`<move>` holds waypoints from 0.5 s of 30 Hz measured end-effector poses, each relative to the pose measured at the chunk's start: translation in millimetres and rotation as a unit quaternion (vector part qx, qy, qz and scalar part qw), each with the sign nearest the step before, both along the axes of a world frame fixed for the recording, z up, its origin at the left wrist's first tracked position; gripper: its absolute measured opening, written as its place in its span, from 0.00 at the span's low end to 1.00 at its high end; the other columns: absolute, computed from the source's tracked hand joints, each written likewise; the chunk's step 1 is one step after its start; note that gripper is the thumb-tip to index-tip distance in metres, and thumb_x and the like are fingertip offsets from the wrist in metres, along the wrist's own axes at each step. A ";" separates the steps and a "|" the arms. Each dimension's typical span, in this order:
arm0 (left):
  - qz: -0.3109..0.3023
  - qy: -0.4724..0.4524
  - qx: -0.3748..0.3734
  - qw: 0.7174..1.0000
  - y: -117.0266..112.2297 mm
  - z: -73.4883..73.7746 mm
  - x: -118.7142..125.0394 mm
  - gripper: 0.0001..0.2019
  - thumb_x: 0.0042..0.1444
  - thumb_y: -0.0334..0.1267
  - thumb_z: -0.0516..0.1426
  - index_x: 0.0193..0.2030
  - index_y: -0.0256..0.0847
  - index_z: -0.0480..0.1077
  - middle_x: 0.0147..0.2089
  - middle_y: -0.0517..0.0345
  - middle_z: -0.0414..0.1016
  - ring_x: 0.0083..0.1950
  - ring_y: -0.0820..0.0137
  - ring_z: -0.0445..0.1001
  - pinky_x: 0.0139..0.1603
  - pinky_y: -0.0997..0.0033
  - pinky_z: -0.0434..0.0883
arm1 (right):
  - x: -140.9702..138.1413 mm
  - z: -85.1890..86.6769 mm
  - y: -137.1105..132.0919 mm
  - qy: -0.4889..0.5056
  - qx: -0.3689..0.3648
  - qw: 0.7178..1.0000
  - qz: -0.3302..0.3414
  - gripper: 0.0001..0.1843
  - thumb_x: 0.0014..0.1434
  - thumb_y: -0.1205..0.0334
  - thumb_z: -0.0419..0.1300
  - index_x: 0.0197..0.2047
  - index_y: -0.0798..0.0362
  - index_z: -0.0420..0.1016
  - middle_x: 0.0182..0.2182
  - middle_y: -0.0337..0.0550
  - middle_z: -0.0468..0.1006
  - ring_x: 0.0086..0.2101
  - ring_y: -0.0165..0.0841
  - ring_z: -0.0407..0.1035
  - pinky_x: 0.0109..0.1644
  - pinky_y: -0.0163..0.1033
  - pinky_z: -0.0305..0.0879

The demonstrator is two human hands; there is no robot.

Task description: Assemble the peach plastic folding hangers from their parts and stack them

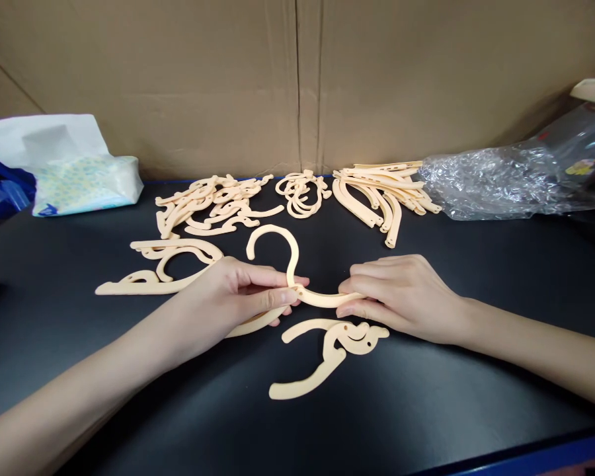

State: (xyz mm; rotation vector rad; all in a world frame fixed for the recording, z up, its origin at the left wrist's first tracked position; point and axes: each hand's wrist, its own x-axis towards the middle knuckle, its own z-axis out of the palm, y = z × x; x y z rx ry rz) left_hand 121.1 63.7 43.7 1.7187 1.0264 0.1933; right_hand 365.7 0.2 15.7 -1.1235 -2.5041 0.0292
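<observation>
A cream plastic folding hanger point(322, 300) is held up between my hands, its hook point(277, 231) curving upward and to the left. My left hand point(242, 294) pinches it at the joint under the hook, thumb in front. One arm of the hanger point(258, 322) runs down behind the left fingers. My right hand point(396, 291) is closed around the end of the other arm. Just below lies a loose linked cream piece point(334, 350) with curved arms. Left of my left hand lie more cream hanger parts point(163, 264), partly covered by that hand.
Along the back of the black table point(476, 410) lie a pile of linked cream pieces point(218, 201), a small heap of hooks point(305, 192) and a stack of curved arms point(387, 188). A tissue pack point(86, 185) stands back left, crumpled clear plastic point(490, 182) back right. Cardboard point(203, 79) rises behind.
</observation>
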 end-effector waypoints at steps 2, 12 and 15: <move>-0.011 0.006 0.014 1.000 -0.3 -0.5 -1.2 0.12 0.56 0.48 0.61 0.45 0.51 0.80 0.44 0.64 0.82 0.47 0.65 0.76 0.50 0.72 0.69 | -0.5 -0.5 -0.4 -0.005 0.007 1.000 -0.003 0.25 0.72 0.50 0.44 0.34 0.54 0.74 0.24 0.36 0.73 0.23 0.25 0.65 0.28 0.33 0.53; 0.033 -0.038 -0.018 0.999 -6.8 -0.3 4.9 0.11 0.56 0.47 0.61 0.39 0.44 0.80 0.35 0.60 0.79 0.33 0.72 0.73 0.34 0.80 0.71 | -2.3 -1.3 -1.5 0.018 -0.003 0.999 -0.042 0.22 0.71 0.50 0.48 0.34 0.53 0.74 0.24 0.34 0.73 0.23 0.24 0.65 0.26 0.34 0.51; 0.050 -0.065 -0.036 0.996 -8.4 -0.4 7.8 0.13 0.57 0.48 0.61 0.42 0.43 0.78 0.40 0.59 0.79 0.31 0.74 0.72 0.33 0.79 0.73 | -1.5 -1.2 0.5 0.038 -0.022 0.998 -0.049 0.20 0.70 0.50 0.50 0.35 0.53 0.74 0.26 0.35 0.74 0.24 0.24 0.66 0.26 0.33 0.51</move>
